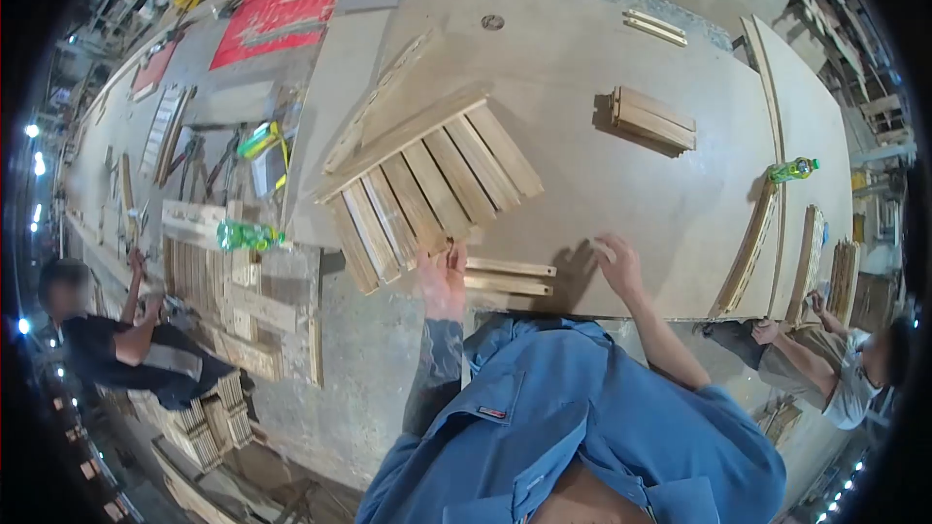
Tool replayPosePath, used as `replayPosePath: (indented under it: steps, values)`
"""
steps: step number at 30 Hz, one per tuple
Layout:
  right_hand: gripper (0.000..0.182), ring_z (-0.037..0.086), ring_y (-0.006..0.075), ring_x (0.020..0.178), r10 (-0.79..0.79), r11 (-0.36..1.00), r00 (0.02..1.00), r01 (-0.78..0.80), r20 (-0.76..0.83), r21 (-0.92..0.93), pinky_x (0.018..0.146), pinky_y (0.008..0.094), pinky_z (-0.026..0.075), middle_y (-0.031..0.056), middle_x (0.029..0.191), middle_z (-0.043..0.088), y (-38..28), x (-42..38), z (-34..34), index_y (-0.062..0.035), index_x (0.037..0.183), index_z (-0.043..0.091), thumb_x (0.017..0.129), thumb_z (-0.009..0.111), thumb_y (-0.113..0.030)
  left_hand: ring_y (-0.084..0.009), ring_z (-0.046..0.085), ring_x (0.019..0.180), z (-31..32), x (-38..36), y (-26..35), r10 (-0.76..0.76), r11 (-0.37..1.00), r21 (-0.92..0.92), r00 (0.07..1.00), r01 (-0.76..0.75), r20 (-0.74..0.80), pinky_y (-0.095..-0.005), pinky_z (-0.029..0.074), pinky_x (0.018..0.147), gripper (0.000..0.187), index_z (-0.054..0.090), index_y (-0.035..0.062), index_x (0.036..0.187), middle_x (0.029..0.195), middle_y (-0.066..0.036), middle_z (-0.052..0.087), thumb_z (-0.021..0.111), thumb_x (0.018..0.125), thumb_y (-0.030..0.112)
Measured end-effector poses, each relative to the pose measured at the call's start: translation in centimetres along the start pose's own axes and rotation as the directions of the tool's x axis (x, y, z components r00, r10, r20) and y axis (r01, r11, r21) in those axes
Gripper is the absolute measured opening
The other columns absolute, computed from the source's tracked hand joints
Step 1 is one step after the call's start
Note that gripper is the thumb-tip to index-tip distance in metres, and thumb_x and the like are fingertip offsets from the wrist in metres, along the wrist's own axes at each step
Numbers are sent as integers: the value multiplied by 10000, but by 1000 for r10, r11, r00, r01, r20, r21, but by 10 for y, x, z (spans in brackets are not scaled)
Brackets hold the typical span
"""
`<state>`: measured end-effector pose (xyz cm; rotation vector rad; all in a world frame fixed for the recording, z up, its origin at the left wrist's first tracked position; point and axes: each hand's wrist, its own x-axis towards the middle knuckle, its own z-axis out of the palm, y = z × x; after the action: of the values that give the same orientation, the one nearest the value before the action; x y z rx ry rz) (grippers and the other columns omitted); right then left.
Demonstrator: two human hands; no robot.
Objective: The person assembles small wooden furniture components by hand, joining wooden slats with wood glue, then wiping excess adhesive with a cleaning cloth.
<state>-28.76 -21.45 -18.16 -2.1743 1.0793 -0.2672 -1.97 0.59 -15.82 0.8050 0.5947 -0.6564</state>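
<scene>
A slatted wooden panel point(427, 184) lies at an angle on the table, its slats side by side and joined to one long rail point(408, 141) along the far edge. At the near ends of the slats is my left hand point(444, 277), its fingers closed on the end of a slat. My right hand point(621, 267) hovers near the table's front edge with fingers apart and nothing in it. Between the hands lie two loose wooden strips point(510, 277) with small holes.
A stack of short boards point(655, 118) and two drilled strips point(655, 27) lie farther back. On the right are long wooden strips point(749, 247) and a green bottle point(794, 170). Another green bottle point(250, 236) lies left. One person point(146, 340) works at left, another point(825, 364) at right.
</scene>
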Motion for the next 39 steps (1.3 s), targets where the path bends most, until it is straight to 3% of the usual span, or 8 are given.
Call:
replayPosePath:
  steps: [10,13,17,20,25,32,35,39]
  values:
    - [266,666,280,1088,547,824,818,-488,-180,290,936,387,502,194,1109,700,44,-119,-21,-26,1130,696,902,665,-160,-325,557,1078,165,258,63,-2,995,-97,997,10,83,-477,500,980,576,427,96,1383,1244,-185,527,531,988,502]
    - [296,664,285,1089,581,810,783,-528,-223,255,942,393,501,200,1131,696,59,-129,-39,-23,1138,698,903,663,-200,-340,525,1165,143,379,58,85,970,200,966,-137,245,-484,467,1009,589,435,170,1408,1304,-166,514,544,968,547]
    - [335,653,331,1090,562,827,716,-506,-414,246,956,399,491,182,1155,690,95,-138,-79,-63,1191,683,899,631,-218,-309,381,1406,179,225,-4,-119,760,642,947,-107,298,-398,218,1216,814,260,33,1535,1534,-211,367,439,981,602]
    - [448,616,370,1119,545,761,459,-622,-702,184,974,435,479,188,1191,663,156,-150,-114,-89,1284,617,873,662,-261,-193,584,1063,134,180,-89,-330,522,848,894,-95,303,-349,470,964,622,424,69,1443,1234,-109,602,503,1000,497]
    - [675,622,366,1120,570,579,221,-792,-791,195,945,447,493,221,1177,659,246,-147,-177,-46,1287,573,751,771,-406,-49,546,696,101,59,-215,-449,230,943,834,-239,321,-190,441,589,309,630,72,1185,876,12,625,618,988,309]
    - [523,652,396,1002,808,561,422,-765,-411,316,828,497,518,248,1075,667,247,-109,-169,4,1118,616,762,715,-367,-114,585,891,132,-76,-350,-720,42,808,543,-587,432,-264,495,783,501,577,-27,1306,1003,-38,645,674,945,308]
    - [556,654,425,927,641,755,574,-593,-509,282,779,502,520,241,970,675,162,-107,-99,9,1086,621,775,730,-438,-343,541,1261,122,-75,-397,-711,-28,725,524,-688,469,-449,472,994,745,456,8,1425,1348,-216,567,691,888,467]
    - [541,696,301,895,324,800,934,-355,150,484,770,402,538,202,1010,711,41,-115,-64,-8,1180,656,812,743,-395,-401,589,1124,132,-67,-350,-594,-446,255,497,-858,633,-478,504,907,580,547,61,1241,1231,-233,601,725,825,423]
